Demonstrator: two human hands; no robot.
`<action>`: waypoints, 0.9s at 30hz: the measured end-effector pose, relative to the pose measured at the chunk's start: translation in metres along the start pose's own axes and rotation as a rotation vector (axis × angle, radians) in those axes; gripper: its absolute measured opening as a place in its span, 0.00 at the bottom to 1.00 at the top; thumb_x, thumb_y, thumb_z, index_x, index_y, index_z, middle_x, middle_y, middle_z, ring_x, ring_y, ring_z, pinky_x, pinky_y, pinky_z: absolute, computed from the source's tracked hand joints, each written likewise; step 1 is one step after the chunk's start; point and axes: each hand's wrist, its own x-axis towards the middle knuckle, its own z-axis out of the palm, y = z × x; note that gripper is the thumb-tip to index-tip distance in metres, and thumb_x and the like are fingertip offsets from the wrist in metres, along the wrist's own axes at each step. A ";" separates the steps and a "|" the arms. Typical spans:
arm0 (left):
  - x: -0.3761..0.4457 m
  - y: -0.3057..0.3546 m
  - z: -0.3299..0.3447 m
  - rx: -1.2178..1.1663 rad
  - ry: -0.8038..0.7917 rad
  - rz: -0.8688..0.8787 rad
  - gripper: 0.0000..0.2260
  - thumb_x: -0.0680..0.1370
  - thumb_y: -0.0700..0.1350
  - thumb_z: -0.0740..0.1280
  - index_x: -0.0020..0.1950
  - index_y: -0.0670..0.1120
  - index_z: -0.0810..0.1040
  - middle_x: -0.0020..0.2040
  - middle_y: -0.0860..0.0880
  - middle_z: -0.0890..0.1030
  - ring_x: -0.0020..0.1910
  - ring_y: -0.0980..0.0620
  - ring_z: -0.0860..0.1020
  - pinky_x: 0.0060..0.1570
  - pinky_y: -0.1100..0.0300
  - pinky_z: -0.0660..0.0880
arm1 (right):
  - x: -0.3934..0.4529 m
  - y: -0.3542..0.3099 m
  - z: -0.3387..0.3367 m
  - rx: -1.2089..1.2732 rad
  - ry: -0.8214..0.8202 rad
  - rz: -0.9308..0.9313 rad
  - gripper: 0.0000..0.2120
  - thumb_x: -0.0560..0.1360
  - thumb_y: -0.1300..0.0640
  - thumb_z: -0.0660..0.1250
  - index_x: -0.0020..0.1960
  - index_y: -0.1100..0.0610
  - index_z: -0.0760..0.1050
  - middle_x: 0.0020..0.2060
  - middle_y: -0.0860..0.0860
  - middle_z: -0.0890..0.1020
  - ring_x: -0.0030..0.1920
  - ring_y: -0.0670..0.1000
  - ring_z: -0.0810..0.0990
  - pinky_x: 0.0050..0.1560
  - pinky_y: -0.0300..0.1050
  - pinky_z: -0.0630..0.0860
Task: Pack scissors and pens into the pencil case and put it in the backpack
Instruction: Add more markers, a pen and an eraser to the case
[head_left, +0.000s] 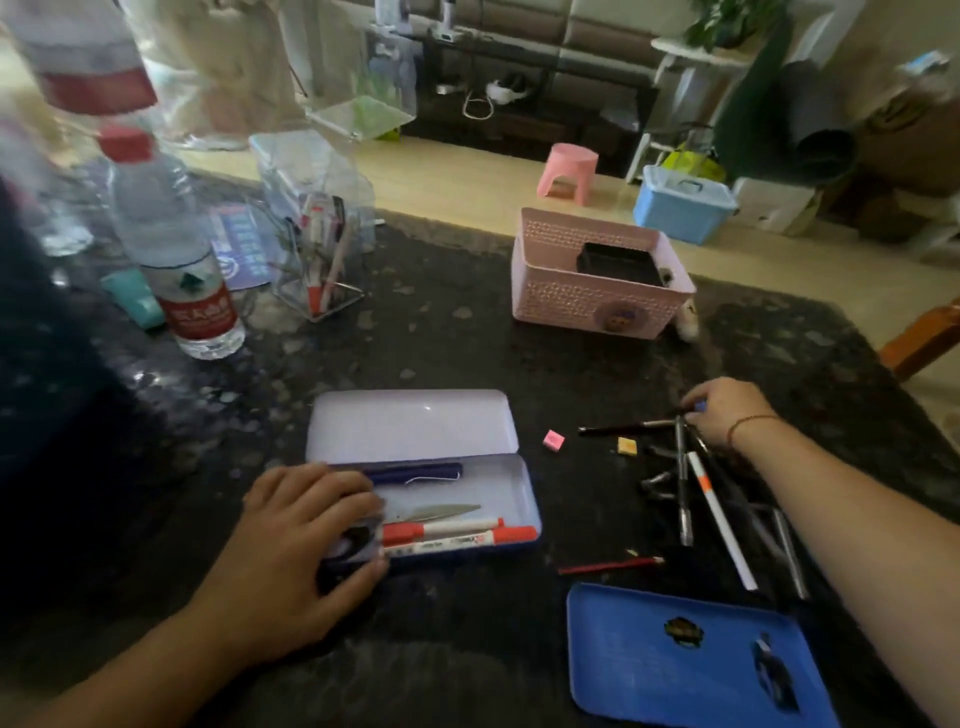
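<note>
Right of the pencil case (415, 457), right hand (727, 413) fingers pinch a pen (628, 428); tangled neighbours may scatter. Left hand (306, 525) lies flat, fingers apart, steadying the case.

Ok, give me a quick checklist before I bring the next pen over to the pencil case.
1. Pencil case lid open: ok.
2. Left hand steadying the case's left end: ok.
3. Scissors already inside: ok.
4. Free room in the tray beside the two red markers and blue pen: ok.
5. Right hand has a firm grip on one pen from the loose pens: cannot tell.
6. Backpack within reach: cannot tell, none in view.
</note>
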 end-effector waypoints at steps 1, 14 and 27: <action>0.000 0.001 -0.002 0.011 -0.013 0.002 0.18 0.73 0.62 0.65 0.57 0.54 0.79 0.58 0.56 0.78 0.61 0.50 0.74 0.60 0.48 0.67 | 0.002 -0.002 0.002 -0.004 0.024 0.014 0.10 0.72 0.63 0.69 0.51 0.54 0.82 0.57 0.55 0.81 0.57 0.56 0.78 0.60 0.45 0.72; -0.002 0.000 -0.006 -0.032 -0.004 0.092 0.14 0.73 0.60 0.67 0.53 0.54 0.81 0.54 0.55 0.79 0.54 0.52 0.74 0.58 0.49 0.66 | -0.104 -0.067 -0.034 0.531 0.356 -0.499 0.10 0.70 0.64 0.70 0.47 0.51 0.80 0.41 0.50 0.82 0.42 0.48 0.80 0.46 0.39 0.73; -0.001 -0.001 -0.010 -0.098 -0.100 0.152 0.18 0.72 0.63 0.66 0.61 0.63 0.77 0.59 0.61 0.76 0.58 0.55 0.72 0.62 0.50 0.64 | -0.163 -0.142 0.039 -0.139 0.239 -0.695 0.09 0.72 0.54 0.64 0.52 0.52 0.74 0.48 0.52 0.78 0.50 0.55 0.73 0.43 0.48 0.68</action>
